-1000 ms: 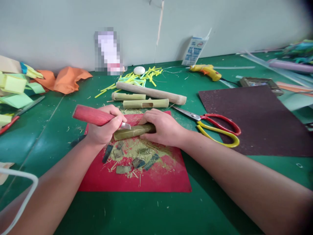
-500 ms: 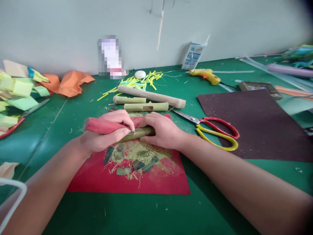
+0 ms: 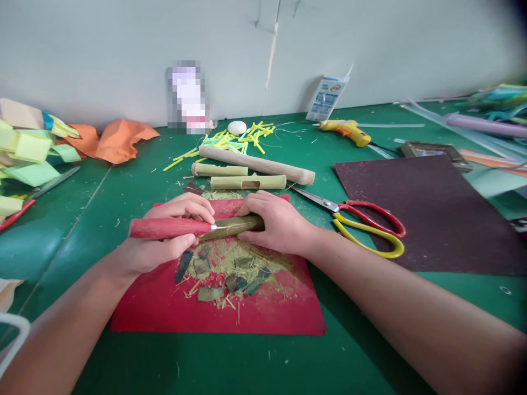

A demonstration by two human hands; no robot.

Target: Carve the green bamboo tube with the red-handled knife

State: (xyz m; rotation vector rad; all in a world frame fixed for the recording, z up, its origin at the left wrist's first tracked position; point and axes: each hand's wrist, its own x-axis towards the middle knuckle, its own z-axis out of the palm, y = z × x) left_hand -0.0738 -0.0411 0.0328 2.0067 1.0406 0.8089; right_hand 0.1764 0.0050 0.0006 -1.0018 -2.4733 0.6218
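Observation:
My left hand (image 3: 138,253) is closed round the red handle of a carving tool (image 3: 171,228). The tool lies nearly level, its metal collar meeting the near end of a greenish bamboo piece (image 3: 233,225); I cannot make out its blade. On the bamboo's other end, my right hand (image 3: 280,219) grips it from above, hiding that end. Both hands are over a red sheet (image 3: 284,318) strewn with pale dust, fibres and dark green bamboo chips (image 3: 209,294).
Behind the hands lie two cut bamboo pieces (image 3: 267,181) and a wooden rod (image 3: 263,164). Large scissors (image 3: 329,204) rest on the right beside a dark brown sheet (image 3: 428,214). Farther back are a yellow glue gun (image 3: 346,133) and yellow straw bits (image 3: 222,141). Folded papers (image 3: 31,148) sit left.
My left hand has shifted slightly left and its fingers have loosened from the collar. The tool handle has turned more level. The right hand still grips the bamboo.

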